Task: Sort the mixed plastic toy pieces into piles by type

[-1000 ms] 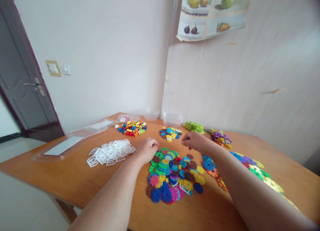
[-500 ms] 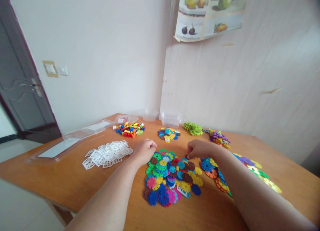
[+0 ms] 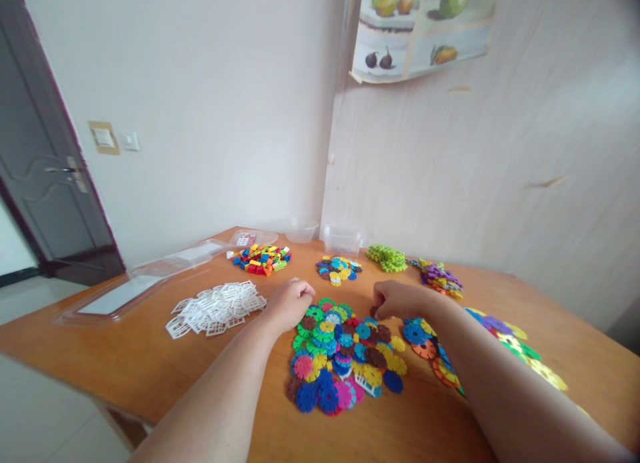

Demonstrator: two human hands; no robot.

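A heap of colourful snowflake discs [image 3: 345, 353] lies on the wooden table [image 3: 150, 356] right in front of me. My left hand [image 3: 290, 303] rests at the heap's far left edge, fingers curled in; I cannot make out anything in it. My right hand [image 3: 397, 299] is at the heap's far right edge, fingers pinched down on a dark brown disc [image 3: 374, 311]. A row of larger discs [image 3: 425, 339] runs under and beside my right forearm.
White lattice pieces [image 3: 215, 306] lie to the left. Further back are small bricks [image 3: 261, 257], a small disc pile [image 3: 337, 268], green pieces [image 3: 386, 256], purple-orange pieces [image 3: 440, 276], clear tubs [image 3: 343, 238] and a clear lid [image 3: 130, 289]. Walls meet behind the table.
My right hand came down from above the table to the heap's far edge and pinched a brown disc. My left hand stayed at the heap's left edge.
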